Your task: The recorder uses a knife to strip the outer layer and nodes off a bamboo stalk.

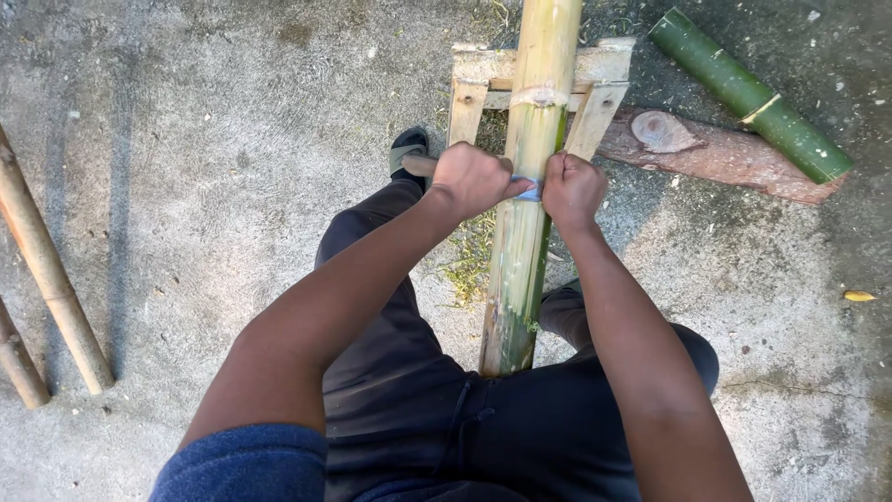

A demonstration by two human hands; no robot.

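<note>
A long pale bamboo pole point(534, 112) runs from between my legs up over a small wooden stand point(483, 79). Its skin is scraped yellowish, with a green strip left along its right side. My left hand point(469, 177) and my right hand point(571, 191) grip the two ends of a blade point(528, 189) laid across the pole. Only a short bluish part of the blade shows between the fists. Green shavings point(469, 256) lie on the concrete left of the pole.
A green bamboo piece point(748, 93) lies at the upper right over a reddish log point(715, 153). Two brown bamboo poles point(46, 270) lie at the left edge. My shoe point(409, 149) rests beside the stand on the concrete floor.
</note>
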